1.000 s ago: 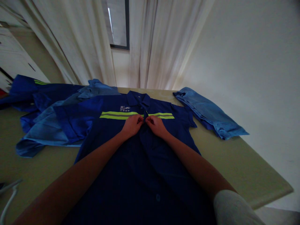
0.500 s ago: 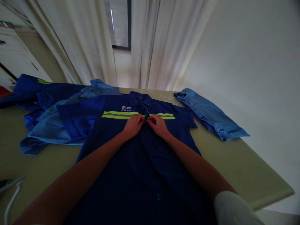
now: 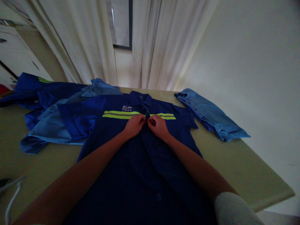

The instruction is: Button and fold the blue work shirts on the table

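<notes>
Left grip (image 3: 134,124): fingertips pinched on the navy shirt (image 3: 140,168), just your side of the chest stripe (image 3: 118,115)
Right grip (image 3: 159,125): pinching it too, right across from your left
Placket (image 3: 146,139): between your two grips, long axis running from the collar (image 3: 134,99) beyond them back toward you
Nearer hand: honestly a tie, both are on it
Lower button (image 3: 159,197): well your side of the grips, bit right
</notes>
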Demonstrator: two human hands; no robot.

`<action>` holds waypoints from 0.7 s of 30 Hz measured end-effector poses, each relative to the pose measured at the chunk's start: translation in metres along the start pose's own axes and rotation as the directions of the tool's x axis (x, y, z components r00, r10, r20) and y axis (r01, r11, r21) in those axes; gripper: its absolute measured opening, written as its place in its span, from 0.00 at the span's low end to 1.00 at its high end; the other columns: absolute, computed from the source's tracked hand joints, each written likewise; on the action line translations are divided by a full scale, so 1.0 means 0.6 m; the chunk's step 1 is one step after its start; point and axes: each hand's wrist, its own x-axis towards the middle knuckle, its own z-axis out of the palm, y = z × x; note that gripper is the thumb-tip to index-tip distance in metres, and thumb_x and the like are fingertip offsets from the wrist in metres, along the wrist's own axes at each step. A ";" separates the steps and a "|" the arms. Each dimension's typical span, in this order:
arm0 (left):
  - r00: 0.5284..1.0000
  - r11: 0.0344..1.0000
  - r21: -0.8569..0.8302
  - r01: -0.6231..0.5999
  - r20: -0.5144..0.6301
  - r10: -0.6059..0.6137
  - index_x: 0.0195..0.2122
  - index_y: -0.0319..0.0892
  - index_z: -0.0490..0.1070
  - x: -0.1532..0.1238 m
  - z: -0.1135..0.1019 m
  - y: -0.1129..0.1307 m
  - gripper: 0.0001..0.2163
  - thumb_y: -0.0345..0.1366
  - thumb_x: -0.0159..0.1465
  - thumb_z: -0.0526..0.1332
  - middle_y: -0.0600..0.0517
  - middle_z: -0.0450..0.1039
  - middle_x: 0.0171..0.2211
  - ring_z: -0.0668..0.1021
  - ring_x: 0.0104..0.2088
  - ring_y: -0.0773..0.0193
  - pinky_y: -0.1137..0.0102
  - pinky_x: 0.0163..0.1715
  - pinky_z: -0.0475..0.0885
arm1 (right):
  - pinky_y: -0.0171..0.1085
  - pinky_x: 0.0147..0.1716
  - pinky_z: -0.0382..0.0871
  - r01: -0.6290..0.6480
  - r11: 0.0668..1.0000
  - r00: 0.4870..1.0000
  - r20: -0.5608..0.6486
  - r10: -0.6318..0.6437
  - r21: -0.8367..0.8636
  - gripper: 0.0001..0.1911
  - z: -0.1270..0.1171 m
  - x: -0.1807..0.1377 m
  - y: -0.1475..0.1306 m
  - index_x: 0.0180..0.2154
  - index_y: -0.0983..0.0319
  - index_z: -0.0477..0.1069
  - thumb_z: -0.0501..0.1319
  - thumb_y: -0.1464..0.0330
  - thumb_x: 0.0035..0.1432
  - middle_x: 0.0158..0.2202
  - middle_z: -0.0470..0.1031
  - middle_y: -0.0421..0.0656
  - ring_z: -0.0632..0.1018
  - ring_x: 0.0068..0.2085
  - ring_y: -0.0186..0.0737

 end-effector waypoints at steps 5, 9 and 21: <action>1.000 0.999 -0.045 -0.029 -0.005 0.028 0.37 0.43 0.74 0.001 0.001 -0.004 0.04 0.28 0.65 0.60 0.49 0.80 0.37 0.81 0.39 0.57 0.64 0.44 0.73 | 0.35 0.34 0.64 0.004 1.000 1.000 0.022 -0.004 -0.004 0.04 0.002 0.000 0.003 0.36 0.61 0.77 0.64 0.72 0.58 0.28 0.73 0.38 0.73 0.31 0.37; 1.000 0.997 -0.068 -0.030 -0.001 0.030 0.36 0.43 0.74 0.000 0.001 -0.006 0.04 0.28 0.64 0.61 0.50 0.80 0.36 0.81 0.38 0.58 0.64 0.44 0.73 | 0.36 0.35 0.64 -0.012 1.000 0.999 0.048 0.012 -0.009 0.05 0.000 0.003 0.004 0.37 0.62 0.78 0.65 0.72 0.57 0.29 0.74 0.39 0.73 0.30 0.37; 0.985 0.961 -0.218 0.168 0.002 -0.172 0.34 0.41 0.75 0.009 0.000 0.002 0.07 0.39 0.62 0.68 0.49 0.81 0.34 0.82 0.35 0.59 0.67 0.37 0.75 | 0.36 0.35 0.61 -0.003 0.997 0.996 0.088 0.010 -0.074 0.02 -0.002 0.003 -0.003 0.36 0.61 0.75 0.65 0.72 0.58 0.30 0.72 0.39 0.71 0.31 0.38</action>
